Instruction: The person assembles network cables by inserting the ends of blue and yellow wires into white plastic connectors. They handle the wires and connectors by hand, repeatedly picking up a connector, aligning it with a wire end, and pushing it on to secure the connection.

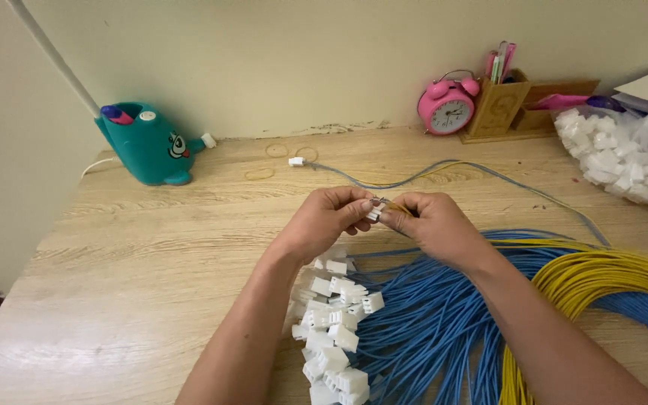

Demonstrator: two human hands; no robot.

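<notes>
- Grip: the left hand [329, 212] pinches a small white connector [373, 214] between thumb and fingertips; the right hand [433, 223] is pressed shut on a yellow wire [401, 208] right at the connector's mouth; both are held just above the desk [151, 247], between the two hands at the middle of the view.
- Blue wires [429, 315]: a big loose bundle lying under the right forearm; soft and floppy, likely to snag one another if dragged.
- Yellow wires [601, 274]: a smaller bundle beside the blue ones; equally limp, so a wire is best held close to its tip, where it stays stiff enough to steer.
- Connector pile [331, 330]: white plastic housings heaped under the left wrist; light, hard, probably slick, easy to scatter.
- The held connector: tiny and rigid; best gripped by its flat sides, leaving the opening clear.
</notes>
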